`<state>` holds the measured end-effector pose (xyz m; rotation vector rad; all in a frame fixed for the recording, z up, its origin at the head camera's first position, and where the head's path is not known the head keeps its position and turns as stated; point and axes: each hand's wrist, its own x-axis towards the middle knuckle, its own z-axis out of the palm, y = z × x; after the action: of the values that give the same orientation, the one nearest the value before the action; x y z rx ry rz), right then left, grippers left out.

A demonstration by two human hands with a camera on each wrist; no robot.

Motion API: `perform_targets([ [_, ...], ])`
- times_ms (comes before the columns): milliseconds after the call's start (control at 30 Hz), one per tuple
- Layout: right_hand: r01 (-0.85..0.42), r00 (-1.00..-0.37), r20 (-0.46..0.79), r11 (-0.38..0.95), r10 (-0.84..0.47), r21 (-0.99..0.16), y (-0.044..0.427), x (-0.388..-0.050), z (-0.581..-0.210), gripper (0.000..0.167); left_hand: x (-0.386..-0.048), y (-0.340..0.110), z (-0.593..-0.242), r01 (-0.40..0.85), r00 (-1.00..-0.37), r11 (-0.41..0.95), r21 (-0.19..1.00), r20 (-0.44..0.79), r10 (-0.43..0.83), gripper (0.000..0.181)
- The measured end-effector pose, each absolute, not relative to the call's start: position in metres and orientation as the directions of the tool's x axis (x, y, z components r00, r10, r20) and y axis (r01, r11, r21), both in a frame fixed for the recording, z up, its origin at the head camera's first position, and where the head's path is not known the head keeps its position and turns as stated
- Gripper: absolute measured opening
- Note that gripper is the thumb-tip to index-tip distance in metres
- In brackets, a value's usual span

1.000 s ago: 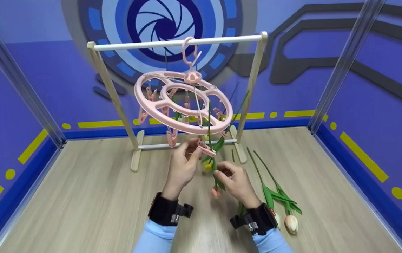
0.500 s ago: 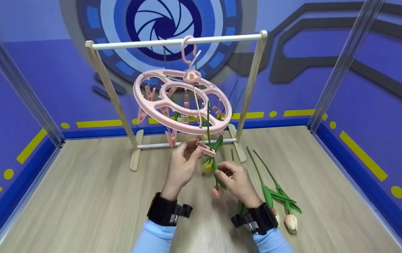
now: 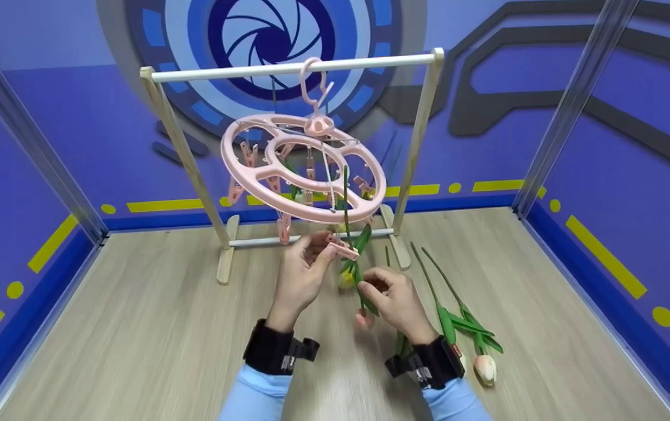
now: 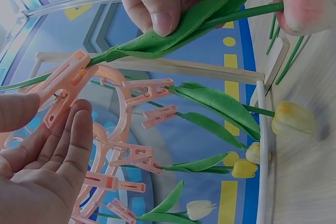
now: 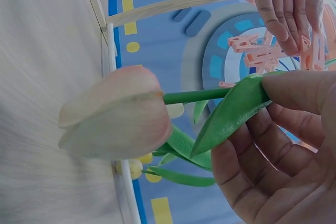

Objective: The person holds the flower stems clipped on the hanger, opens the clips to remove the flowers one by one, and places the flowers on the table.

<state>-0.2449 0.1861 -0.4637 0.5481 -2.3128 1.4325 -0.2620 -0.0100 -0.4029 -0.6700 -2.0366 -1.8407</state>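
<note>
My left hand (image 3: 302,273) pinches a pink clothespin (image 3: 344,251) hanging from the round pink hanger (image 3: 264,172). In the left wrist view the thumb and fingers are on the clothespin (image 4: 63,85), whose jaws are at the green stem of a pink-white tulip (image 4: 302,6). My right hand (image 3: 396,301) pinches that tulip by its leaf and stem, just below the clothespin; its bloom (image 3: 364,318) points down. In the right wrist view the thumb lies on the leaf (image 5: 231,108), beside the large bloom (image 5: 118,114).
A wooden rack (image 3: 179,146) with a white top bar (image 3: 223,72) carries the hanger. Other clothespins hold yellow tulips (image 4: 291,119) and a white tulip (image 4: 199,209). On the table, right of my right hand, lie several tulips, one with a pale pink bloom (image 3: 485,369).
The hands and the held tulip keep nearly the same places. The camera view has shifted slightly, and the hanging clothespin left of my left hand has turned a little.
</note>
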Motion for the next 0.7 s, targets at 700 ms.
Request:
perform_targets([
  [700,-0.488,-0.867,0.476,0.44,-0.147,-0.753,0.1883,-0.2444,-0.4591,0.005,-0.2647,-0.0157,-0.4025,0.571,-0.817,0.091,0.816,0.554,0.159,0.021],
])
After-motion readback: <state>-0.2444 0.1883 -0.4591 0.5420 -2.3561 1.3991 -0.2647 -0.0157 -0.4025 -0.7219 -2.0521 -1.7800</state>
